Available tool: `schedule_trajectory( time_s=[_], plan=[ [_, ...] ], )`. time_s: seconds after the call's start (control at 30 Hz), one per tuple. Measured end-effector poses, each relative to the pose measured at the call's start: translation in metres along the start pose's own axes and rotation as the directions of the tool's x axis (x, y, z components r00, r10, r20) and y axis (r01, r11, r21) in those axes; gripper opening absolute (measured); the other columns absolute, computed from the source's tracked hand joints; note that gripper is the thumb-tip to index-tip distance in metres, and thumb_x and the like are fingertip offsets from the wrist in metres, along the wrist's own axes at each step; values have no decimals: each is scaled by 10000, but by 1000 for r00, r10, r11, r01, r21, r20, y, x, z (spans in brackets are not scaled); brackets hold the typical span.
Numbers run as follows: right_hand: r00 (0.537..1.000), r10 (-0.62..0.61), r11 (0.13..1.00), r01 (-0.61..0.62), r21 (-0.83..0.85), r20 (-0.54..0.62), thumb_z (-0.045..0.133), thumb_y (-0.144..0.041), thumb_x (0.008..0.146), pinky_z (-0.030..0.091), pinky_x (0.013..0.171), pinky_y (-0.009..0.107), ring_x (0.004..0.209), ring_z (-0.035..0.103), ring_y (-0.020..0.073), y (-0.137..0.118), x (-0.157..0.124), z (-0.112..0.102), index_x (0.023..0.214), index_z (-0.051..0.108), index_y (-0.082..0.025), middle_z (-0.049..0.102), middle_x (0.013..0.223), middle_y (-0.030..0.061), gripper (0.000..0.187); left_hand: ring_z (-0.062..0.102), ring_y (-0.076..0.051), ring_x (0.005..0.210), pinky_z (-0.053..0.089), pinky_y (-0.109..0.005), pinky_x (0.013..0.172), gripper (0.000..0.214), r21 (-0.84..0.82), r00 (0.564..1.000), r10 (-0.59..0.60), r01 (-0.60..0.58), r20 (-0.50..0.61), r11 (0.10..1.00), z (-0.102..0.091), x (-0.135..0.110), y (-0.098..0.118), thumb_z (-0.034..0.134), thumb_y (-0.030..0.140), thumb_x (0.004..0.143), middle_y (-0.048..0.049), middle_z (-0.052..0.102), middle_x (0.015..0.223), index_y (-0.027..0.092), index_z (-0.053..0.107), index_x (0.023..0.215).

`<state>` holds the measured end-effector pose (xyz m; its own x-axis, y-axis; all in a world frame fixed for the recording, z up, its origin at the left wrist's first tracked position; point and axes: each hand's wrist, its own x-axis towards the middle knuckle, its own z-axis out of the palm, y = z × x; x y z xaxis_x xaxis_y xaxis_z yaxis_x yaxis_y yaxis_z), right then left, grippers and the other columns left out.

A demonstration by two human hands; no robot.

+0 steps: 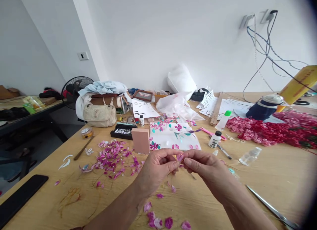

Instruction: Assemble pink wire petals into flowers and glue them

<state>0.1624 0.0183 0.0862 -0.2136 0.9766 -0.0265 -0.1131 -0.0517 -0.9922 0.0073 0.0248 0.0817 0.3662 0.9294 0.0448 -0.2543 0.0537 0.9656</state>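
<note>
My left hand and my right hand meet above the wooden table, fingers pinched together on a small pink paper flower held between them. Just beyond my hands lies a white sheet with pink flowers and green leaves stuck on it. Loose pink petals are scattered to the left, and a few finished pink flowers lie near the table's front edge below my wrists.
A pink block stands behind the petals. Small glue bottles and a clear bottle lie right of the sheet. A heap of red flowers fills the right. Scissors lie front right, a black phone front left, a beige bag at the back.
</note>
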Motion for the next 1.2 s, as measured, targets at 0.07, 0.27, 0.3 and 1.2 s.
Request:
schedule_trajectory(
  time_s=[0.07,0.27,0.3,1.2],
  plan=[
    [1000,15,999,-15,45,-3,702,-316,658,359,544,201,549,467,86,1,1,1,631,681,-198,601,565,-22,123,446,-60,523,346,-206,527,243,1,1000,4,-4,-5,1000,0,1,-1,664,223,643,35,492,574,149,667,875],
    [996,-8,997,15,82,-83,746,-301,600,361,581,205,574,488,94,2,3,6,550,657,-187,607,541,-23,153,438,-59,521,342,-202,518,256,-9,1000,-9,9,-14,1000,1,2,-1,669,226,638,41,475,556,157,676,885],
    [996,-12,996,20,86,-93,748,-303,595,359,576,207,568,485,93,2,3,6,541,650,-184,602,536,-23,163,437,-58,520,343,-201,517,258,-19,1000,-12,12,-18,1000,1,2,-1,672,230,637,40,476,558,156,676,885],
    [992,21,989,-39,-146,-122,642,-346,693,370,601,239,639,503,133,7,5,7,680,618,-188,612,656,1,160,466,-74,508,406,-196,464,241,97,995,-9,18,-96,995,-4,8,-11,652,250,655,28,482,554,149,685,872]
  ],
)
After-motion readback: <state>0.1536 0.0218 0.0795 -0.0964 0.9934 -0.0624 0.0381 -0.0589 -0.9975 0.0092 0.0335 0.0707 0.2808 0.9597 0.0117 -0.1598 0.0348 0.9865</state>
